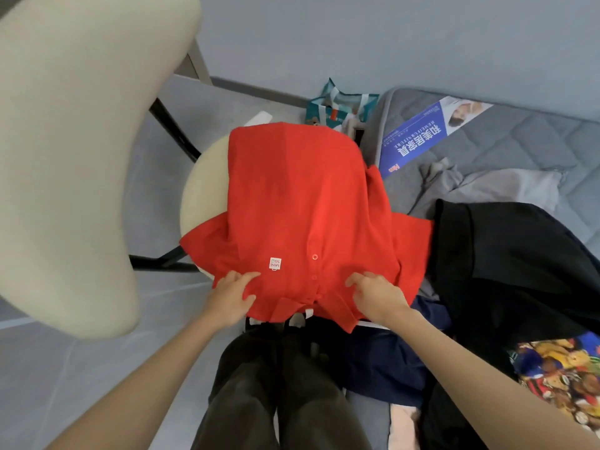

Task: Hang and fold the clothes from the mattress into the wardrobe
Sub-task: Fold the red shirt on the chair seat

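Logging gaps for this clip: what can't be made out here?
Head view only.
Wardrobe: out of frame.
White piece under the red shirt: mostly covered by the shirt; hanger or not, unclear.
Colourful print: cut by the right edge.

The red shirt [302, 203] is matt cloth with a fine, even surface, and its small buttons [314, 256] look like smooth plastic. At nine o'clock the chair [81, 141] is covered in cream matt fabric; its black legs [172, 128] look smooth, perhaps metal. At two o'clock the mattress [519, 141] is grey quilted cloth, and the blue sheet [418, 134] on it is glossy. The black garment [506, 254] at three o'clock is matt cloth. The floor [65, 384] at eight o'clock is smooth.
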A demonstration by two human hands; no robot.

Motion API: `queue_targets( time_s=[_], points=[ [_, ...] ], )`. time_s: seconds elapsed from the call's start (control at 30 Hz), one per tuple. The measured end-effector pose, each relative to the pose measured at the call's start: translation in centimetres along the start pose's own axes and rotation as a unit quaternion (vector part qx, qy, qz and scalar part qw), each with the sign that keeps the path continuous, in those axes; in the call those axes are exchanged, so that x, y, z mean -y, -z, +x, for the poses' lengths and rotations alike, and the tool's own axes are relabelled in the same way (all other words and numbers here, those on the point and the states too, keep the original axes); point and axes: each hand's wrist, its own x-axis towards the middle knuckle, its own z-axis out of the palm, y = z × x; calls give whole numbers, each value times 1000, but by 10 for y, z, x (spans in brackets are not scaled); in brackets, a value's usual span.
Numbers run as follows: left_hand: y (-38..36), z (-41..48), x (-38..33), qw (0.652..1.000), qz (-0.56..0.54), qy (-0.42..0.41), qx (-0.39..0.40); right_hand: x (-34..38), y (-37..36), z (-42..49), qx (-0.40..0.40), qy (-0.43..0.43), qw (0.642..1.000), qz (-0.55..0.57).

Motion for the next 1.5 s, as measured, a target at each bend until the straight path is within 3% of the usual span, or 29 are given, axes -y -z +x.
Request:
queue_targets(
  time_s=[0.13,0.27,0.43,0.57,0.63,0.7,0.83,0.93,1.13,1.27,1.4,1.5],
  points=[
    [1,6,10,949,-241,110,-172,49,6,22,-52,73,994,65],
    [9,17,14,881,-345,180,-267,106,14,57,-77,146,981,101],
    [6,44,32,785,-466,249,-323,163,17,108,-85,233,962,110],
    [4,61,36,719,-537,316,-307,194,15,142,-70,301,948,75],
    [7,68,36,667,-596,324,-307,203,13,160,-53,318,945,52],
    [13,69,37,646,-620,312,-317,210,12,176,-40,316,948,31],
    [18,65,39,683,-576,268,-360,220,11,194,1,272,959,-81],
    [18,57,38,720,-520,216,-405,230,11,197,-12,266,953,-146],
    [17,35,31,707,-484,186,-480,253,16,183,-35,383,921,-54],
    [9,24,23,730,-446,146,-498,251,30,166,-64,445,893,27],
    [1,17,5,804,-338,15,-489,215,48,157,-138,432,889,55],
    [-6,20,-11,895,-239,-38,-374,165,55,155,-159,347,924,9]
  ],
)
